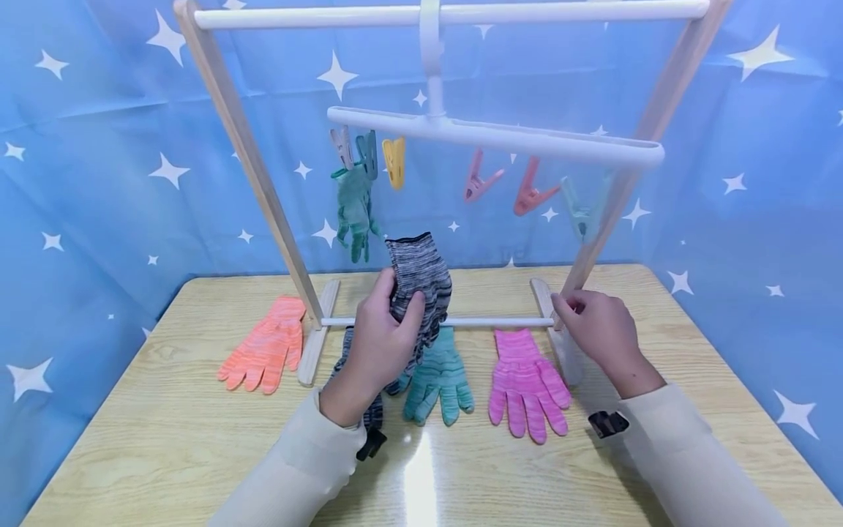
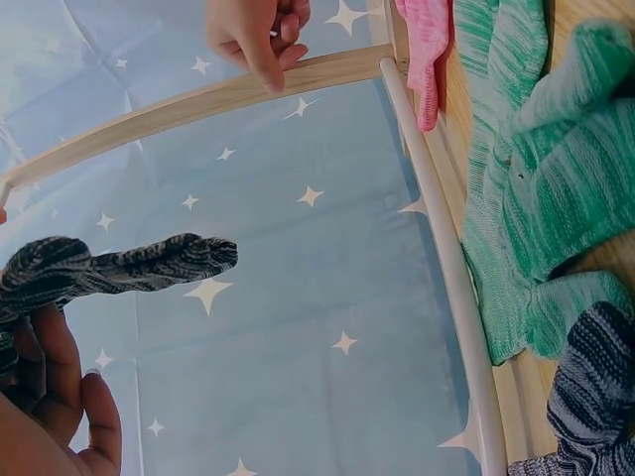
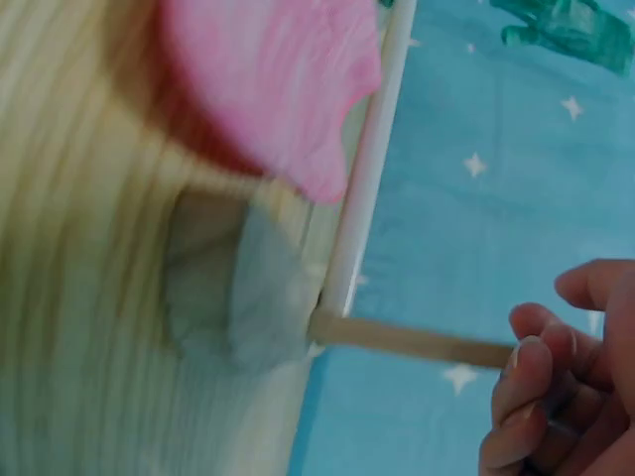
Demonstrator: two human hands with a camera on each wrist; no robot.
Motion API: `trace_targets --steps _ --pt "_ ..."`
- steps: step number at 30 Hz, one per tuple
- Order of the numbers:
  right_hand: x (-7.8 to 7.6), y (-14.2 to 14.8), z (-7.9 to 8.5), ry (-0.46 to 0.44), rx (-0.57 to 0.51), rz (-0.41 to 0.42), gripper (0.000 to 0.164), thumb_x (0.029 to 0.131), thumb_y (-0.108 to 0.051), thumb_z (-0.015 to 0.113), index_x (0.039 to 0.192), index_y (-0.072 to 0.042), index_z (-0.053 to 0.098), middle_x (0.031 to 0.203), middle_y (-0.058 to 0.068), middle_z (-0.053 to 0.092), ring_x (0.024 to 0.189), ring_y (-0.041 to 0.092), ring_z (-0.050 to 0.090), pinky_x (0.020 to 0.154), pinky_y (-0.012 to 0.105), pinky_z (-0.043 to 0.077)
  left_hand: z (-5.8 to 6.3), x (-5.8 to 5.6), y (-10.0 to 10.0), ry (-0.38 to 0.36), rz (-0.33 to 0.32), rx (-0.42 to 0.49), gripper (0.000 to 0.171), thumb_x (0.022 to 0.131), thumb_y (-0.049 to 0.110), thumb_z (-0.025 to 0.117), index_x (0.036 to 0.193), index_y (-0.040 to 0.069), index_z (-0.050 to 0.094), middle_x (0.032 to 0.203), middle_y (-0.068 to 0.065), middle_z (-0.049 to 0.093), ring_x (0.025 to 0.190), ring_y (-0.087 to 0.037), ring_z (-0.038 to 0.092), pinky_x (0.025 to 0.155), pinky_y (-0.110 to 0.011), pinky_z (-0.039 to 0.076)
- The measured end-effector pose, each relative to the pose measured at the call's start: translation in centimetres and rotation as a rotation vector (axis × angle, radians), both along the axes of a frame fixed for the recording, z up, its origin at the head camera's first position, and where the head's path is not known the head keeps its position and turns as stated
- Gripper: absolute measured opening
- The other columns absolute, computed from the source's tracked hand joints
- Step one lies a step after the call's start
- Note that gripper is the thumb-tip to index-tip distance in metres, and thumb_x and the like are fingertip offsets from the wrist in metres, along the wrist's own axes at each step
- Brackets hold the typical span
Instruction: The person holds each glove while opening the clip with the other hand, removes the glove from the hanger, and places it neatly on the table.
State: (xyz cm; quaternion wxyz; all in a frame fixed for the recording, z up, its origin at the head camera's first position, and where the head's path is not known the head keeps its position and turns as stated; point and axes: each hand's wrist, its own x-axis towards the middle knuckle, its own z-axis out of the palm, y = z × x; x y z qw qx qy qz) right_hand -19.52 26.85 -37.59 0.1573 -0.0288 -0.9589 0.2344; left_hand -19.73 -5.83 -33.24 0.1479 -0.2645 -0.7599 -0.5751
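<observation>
My left hand grips a black-and-grey striped knit glove, its cuff up, above the rack's lower rod. In the left wrist view, one dark finger of this glove sticks out sideways past the hand. My right hand holds nothing; its fingers are loosely curled beside the right wooden post. Up on the white hanger, a green glove hangs at the left from a greyish clothespin and a teal clothespin. A yellow clothespin hangs just right of them with nothing in it.
On the wooden table lie an orange glove, a green glove, a pink glove and another dark striped glove, partly behind my left arm. Pink, red and pale teal clothespins hang at right. A wooden-post rack frames everything.
</observation>
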Motion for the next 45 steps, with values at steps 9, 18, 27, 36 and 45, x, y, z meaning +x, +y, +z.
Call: trace_targets --steps 9,18,27,36,45 --pt "0.0 1.7 -1.1 -0.091 0.002 -0.068 0.052 0.101 -0.051 0.051 0.087 -0.004 0.069 0.058 0.002 0.053 0.048 0.016 0.04 0.042 0.031 0.03 -0.3 0.1 0.1 -0.019 0.0 -0.01 0.019 0.102 0.013 0.053 0.121 0.007 0.052 0.096 -0.009 0.063 0.074 -0.013 0.062 0.061 -0.028 0.054" --pt "-0.6 2.1 -1.7 -0.205 -0.057 -0.056 0.049 0.102 -0.047 0.048 0.088 -0.004 0.069 0.056 0.001 0.051 0.049 0.017 0.041 0.042 0.031 0.031 -0.5 -0.1 0.5 0.009 -0.007 -0.011 0.017 0.102 0.013 0.053 0.118 0.006 0.052 0.094 -0.008 0.062 0.074 -0.013 0.061 0.061 -0.027 0.054" --pt "-1.1 2.0 -1.8 -0.26 -0.042 -0.067 0.039 0.099 -0.036 0.046 0.081 -0.006 0.063 0.055 0.003 0.05 0.047 0.018 0.042 0.04 0.031 0.03 -1.1 -0.4 0.7 0.006 0.002 -0.03 0.024 0.101 0.012 0.054 0.124 0.006 0.052 0.101 -0.009 0.066 0.081 -0.013 0.065 0.066 -0.028 0.057" --pt "-1.5 1.6 -1.7 -0.295 0.001 -0.065 0.048 0.104 -0.04 0.041 0.082 -0.004 0.065 0.055 0.004 0.051 0.046 0.019 0.043 0.039 0.031 0.032 -0.9 -0.5 0.6 0.0 -0.019 -0.029 0.025 0.102 0.012 0.053 0.127 0.006 0.052 0.097 -0.01 0.064 0.071 -0.013 0.061 0.061 -0.028 0.054" --pt "-1.6 1.5 -2.1 -0.299 -0.012 -0.063 0.048 0.104 -0.04 0.041 0.083 -0.004 0.064 0.057 0.005 0.053 0.048 0.02 0.046 0.04 0.032 0.033 -1.0 -0.5 0.6 -0.017 -0.018 -0.048 0.024 0.102 0.012 0.053 0.125 0.006 0.051 0.096 -0.009 0.064 0.07 -0.013 0.06 0.062 -0.028 0.053"
